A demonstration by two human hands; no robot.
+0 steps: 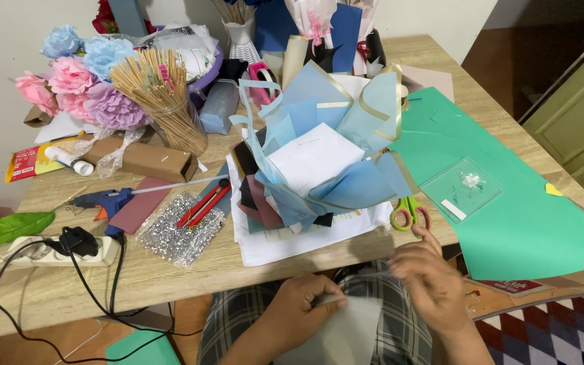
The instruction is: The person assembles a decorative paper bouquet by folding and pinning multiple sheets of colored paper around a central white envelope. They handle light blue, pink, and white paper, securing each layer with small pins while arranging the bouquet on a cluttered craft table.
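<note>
Head view — two hands [305, 304], one sheet [346, 331]

Quick count of the desk: two hands [305, 307] [430, 280] on one pale sheet [346, 331], one pair of scissors [408, 213], one blue glue gun [103, 201], one power strip [55, 251], one green leaf [11, 226], one big green sheet [535, 216] — plus one jar of sticks [163, 94]. Paper flowers [79, 81] — roughly six, hard to separate.
</note>
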